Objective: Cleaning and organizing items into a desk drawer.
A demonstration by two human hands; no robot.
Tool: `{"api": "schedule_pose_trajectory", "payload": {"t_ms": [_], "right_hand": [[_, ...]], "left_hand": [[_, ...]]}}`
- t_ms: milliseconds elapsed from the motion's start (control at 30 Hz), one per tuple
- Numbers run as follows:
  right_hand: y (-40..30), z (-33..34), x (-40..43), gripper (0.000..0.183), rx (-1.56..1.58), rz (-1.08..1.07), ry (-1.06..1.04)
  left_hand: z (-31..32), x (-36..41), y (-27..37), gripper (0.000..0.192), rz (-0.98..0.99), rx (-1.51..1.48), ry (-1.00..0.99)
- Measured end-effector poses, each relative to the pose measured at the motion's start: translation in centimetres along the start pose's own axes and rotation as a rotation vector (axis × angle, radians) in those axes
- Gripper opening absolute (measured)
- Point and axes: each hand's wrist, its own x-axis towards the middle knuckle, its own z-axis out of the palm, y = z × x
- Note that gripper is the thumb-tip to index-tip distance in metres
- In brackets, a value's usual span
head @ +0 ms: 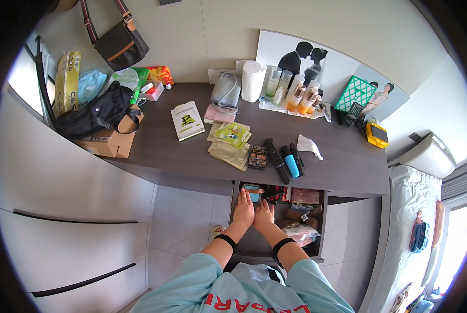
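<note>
Both my hands reach into an open desk drawer [253,246]. My left hand [244,209] lies with straight fingers at the near left edge of a light-blue case [253,195] with a brown strap. Whether it presses on the case cannot be told. Just right of it, my right hand [264,214] has its fingers extended near the case's front right corner, closed around nothing that I can see. Beside the case, at the drawer's back, is a black and red item [273,193]. A dark red flat item [306,195] lies to its right.
Brown pouches [302,213] and a clear plastic bag [302,232] fill the drawer's right side. On the desktop [159,129] above lie a battery case [257,157], a blue-sleeved cylinder [290,162], foil packets [230,152] and a book [187,121]. Bottles [296,94] stand behind.
</note>
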Motion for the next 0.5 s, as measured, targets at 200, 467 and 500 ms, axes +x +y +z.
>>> {"api": "schedule_pose_trajectory", "payload": {"t_ms": [200,467,500], "right_hand": [[-0.3,1.7,0.7,0.061,0.14,-0.031,0.178],[0.0,2.8,2.6,0.038,0.656,0.063,0.069],[-1.1,2.1,2.7,0.034,0.634,0.075,0.125]], "left_hand": [[-0.5,-0.3,-0.4,0.056,0.045,0.008,0.101],[-8.7,-1.0,-1.0,0.053,-0.047,-0.04,-0.014],[-8.6,-1.5,-2.4,0.052,-0.206,-0.112,0.015]]}}
